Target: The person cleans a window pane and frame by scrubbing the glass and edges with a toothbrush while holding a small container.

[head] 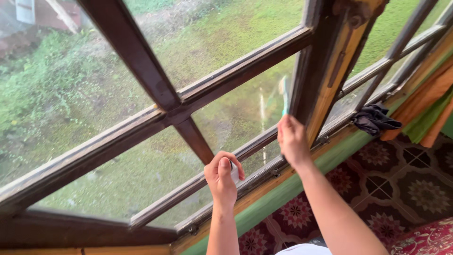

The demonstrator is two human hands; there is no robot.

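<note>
My left hand [222, 177] was closed around a small white object [234, 172], held low against the window frame [141, 123]. My right hand [291, 139] gripped a light blue-green tool [284, 97] pressed to the glass pane [245, 111]. That pane looked streaked and wet, so I judged the cleaning partly done. A dark cloth [375, 119] lay on the sill, above the patterned floor [401, 184].

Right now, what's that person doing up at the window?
A person is reaching both hands up to a wooden-framed window. The right hand presses a small light-coloured tool, hard to make out, against a glass pane. The left hand grips a small white object just below. A dark cloth sits on the sill.
</note>
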